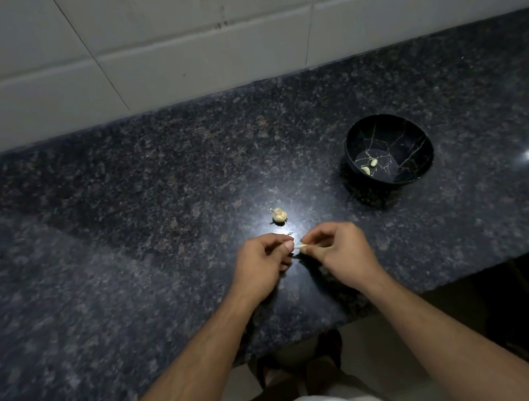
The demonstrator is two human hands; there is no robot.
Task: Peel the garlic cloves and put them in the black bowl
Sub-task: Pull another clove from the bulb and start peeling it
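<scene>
Garlic clove [301, 247]: pale, small, held just above the worktop [121, 223] between the two hands, in front of the person. Its long axis appears to run left to right, from one grip to the other; too small to say how much skin is left.

Right hand [336, 247]: grip pinching the clove at its right end, thumb and forefinger tips closed on it, other fingers curled under, knuckles up, wrist low over the worktop.

Left hand [261, 263]: fingers curled in, thumb tip at the clove's left end; judged to be picking at the skin, though actual contact cannot be told for sure.

Black bowl [420, 144]: well apart, ahead and to the right of the hands, nearer the right hand. Two peeled cloves [369, 166] lie inside on its floor.

Garlic bulb remnant [278, 215]: on the worktop just beyond the left hand.

Judgement: peeling in hand; transfer to the bowl would suit the right hand, moving forward and rightward.
</scene>
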